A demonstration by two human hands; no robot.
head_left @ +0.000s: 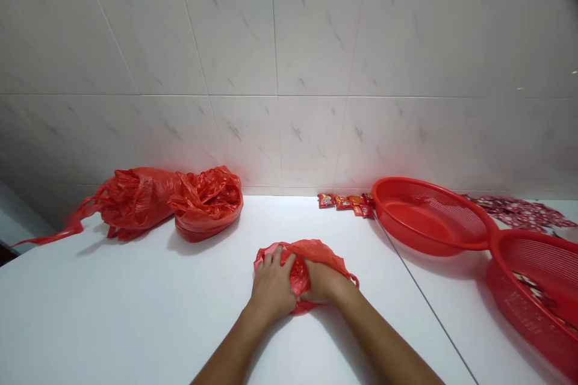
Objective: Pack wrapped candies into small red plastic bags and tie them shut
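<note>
A thin red plastic bag (323, 251) lies crumpled on the white table, with its mouth facing me. My left hand (273, 286) grips the bag's left side, its fingers bent over the plastic and slightly apart. Into the mouth reaches my right hand (320, 283), with most of its fingers hidden by the bag. What the bag contains, if anything, is hidden from view. A small loop of plastic sticks out past my right wrist.
Two more red plastic bags, one bundled (144, 195) and one rounded (208, 207), sit at the back left. Several small red packets (343, 202) lie along the wall. Two red baskets, one farther (428, 240) and one nearer (515, 295), stand right, beside a patterned cloth (519, 212).
</note>
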